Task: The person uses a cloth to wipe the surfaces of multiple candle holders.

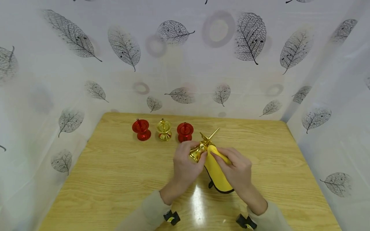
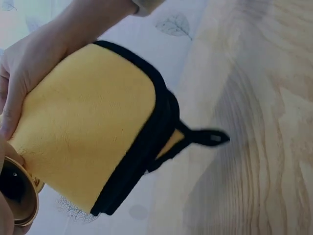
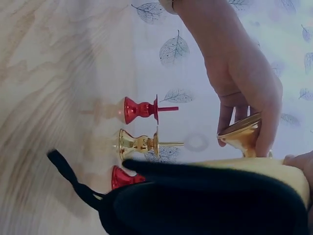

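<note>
My left hand (image 1: 185, 165) grips a shiny gold candle holder (image 1: 196, 153) by its flared base and stem, tilted so that its thin spike points up and to the right. A folded yellow cloth (image 1: 218, 173) with black edging hangs from my right hand (image 1: 237, 168), pinched between thumb and fingers close against the holder's dish. In the left wrist view the cloth (image 2: 93, 122) fills the middle, a black loop sticking out from its edge. The holder's round base (image 3: 242, 134) shows under my left fingers in the right wrist view, and the cloth hides its upper part.
Toward the back of the wooden table (image 1: 115, 179) stand a red candle holder (image 1: 141, 130), a gold one (image 1: 164, 130) and another red one (image 1: 185, 131), in a row left of the hands. A leaf-patterned white sheet (image 1: 185, 73) hangs behind and at both sides.
</note>
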{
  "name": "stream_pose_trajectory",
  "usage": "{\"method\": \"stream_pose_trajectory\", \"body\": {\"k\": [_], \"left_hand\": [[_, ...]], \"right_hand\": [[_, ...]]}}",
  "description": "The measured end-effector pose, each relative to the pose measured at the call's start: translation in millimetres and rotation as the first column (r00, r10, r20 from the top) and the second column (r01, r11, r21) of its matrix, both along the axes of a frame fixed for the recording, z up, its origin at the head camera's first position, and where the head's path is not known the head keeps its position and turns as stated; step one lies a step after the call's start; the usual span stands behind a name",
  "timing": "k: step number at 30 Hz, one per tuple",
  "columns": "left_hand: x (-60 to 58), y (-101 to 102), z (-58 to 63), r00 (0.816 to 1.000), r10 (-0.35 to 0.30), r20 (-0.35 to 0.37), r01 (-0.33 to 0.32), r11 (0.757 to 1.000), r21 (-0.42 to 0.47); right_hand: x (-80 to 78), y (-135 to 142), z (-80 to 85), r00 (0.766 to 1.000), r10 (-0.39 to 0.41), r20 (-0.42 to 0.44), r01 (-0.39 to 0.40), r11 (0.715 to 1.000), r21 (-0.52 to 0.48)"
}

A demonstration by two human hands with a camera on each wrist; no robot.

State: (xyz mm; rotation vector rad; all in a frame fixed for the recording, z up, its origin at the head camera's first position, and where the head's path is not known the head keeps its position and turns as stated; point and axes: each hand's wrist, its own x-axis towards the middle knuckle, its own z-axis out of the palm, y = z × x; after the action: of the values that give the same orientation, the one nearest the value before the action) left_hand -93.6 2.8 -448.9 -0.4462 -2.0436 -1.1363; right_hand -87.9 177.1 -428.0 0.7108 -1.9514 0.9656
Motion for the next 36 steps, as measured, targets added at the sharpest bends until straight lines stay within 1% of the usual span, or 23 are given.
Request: {"method": "stream_pose_trajectory", "body": {"k": [3, 6, 9, 11, 13, 16, 18, 19, 21, 22, 24, 26, 29, 32, 34, 36], "left_hand": [[-1.8, 0, -2.6, 0.997, 0.026, -0.071, -0.031, 0.997, -0.069], [-3.1, -1, -4.3, 0.991, 0.052, -0.125, -0.068, 0.989, -0.133], [-3.6, -3, -3.8, 0.99, 0.056, -0.133, -0.075, 0.986, -0.147], [-4.0, -4, -3.1, 0.993, 0.05, -0.11, -0.063, 0.99, -0.124], [-4.0, -5, -1.8, 0.997, 0.036, -0.066, -0.041, 0.996, -0.078], [-3.3, -5, 0.2, 0.999, -0.007, 0.046, 0.005, 0.999, 0.045], [-2.1, -5, 2.3, 0.991, -0.05, 0.122, 0.033, 0.989, 0.144], [-1.6, -5, 3.4, 0.986, -0.071, 0.149, 0.043, 0.981, 0.187], [-0.9, -5, 5.4, 0.98, -0.096, 0.174, 0.054, 0.971, 0.233], [-0.5, -5, 6.3, 0.981, -0.096, 0.17, 0.055, 0.971, 0.232], [-0.9, -5, 7.2, 0.989, -0.065, 0.132, 0.042, 0.984, 0.172], [-1.7, -6, 7.5, 0.997, -0.028, 0.071, 0.021, 0.995, 0.095], [-3.7, -7, 6.1, 0.999, 0.023, -0.034, -0.024, 0.999, -0.023], [-5.7, -7, 2.8, 0.991, 0.054, -0.124, -0.07, 0.989, -0.132], [-7.0, -8, -0.2, 0.981, 0.07, -0.182, -0.107, 0.973, -0.204], [-7.7, -9, -2.7, 0.972, 0.075, -0.222, -0.133, 0.958, -0.256]], "right_hand": [[-0.5, -2, 4.5, 0.999, -0.031, 0.01, 0.03, 0.998, 0.058], [-1.9, -2, 8.6, 0.997, -0.073, 0.011, 0.071, 0.988, 0.135], [-3.0, -3, 11.6, 0.995, -0.097, 0.003, 0.094, 0.977, 0.19], [-3.5, -3, 12.2, 0.995, -0.098, -0.009, 0.098, 0.974, 0.204], [-3.7, -3, 11.7, 0.995, -0.098, -0.023, 0.1, 0.974, 0.203], [-4.4, -4, 9.2, 0.994, -0.095, -0.048, 0.102, 0.977, 0.186], [-5.0, -4, 7.5, 0.993, -0.096, -0.065, 0.106, 0.978, 0.178], [-5.3, -4, 6.6, 0.993, -0.097, -0.072, 0.108, 0.979, 0.174], [-6.1, -3, 4.9, 0.991, -0.101, -0.086, 0.115, 0.978, 0.177], [-6.2, -3, 4.2, 0.991, -0.103, -0.089, 0.118, 0.977, 0.179], [-6.5, -2, 2.8, 0.99, -0.109, -0.084, 0.123, 0.974, 0.189], [-6.4, -1, 1.8, 0.991, -0.113, -0.073, 0.126, 0.971, 0.202], [-6.5, -1, 1.3, 0.99, -0.123, -0.063, 0.134, 0.966, 0.223], [-6.2, -1, 2.3, 0.99, -0.127, -0.06, 0.138, 0.963, 0.233], [-5.9, -2, 3.8, 0.99, -0.128, -0.063, 0.14, 0.962, 0.236], [-5.9, -2, 5.5, 0.99, -0.128, -0.067, 0.14, 0.961, 0.237]]}}
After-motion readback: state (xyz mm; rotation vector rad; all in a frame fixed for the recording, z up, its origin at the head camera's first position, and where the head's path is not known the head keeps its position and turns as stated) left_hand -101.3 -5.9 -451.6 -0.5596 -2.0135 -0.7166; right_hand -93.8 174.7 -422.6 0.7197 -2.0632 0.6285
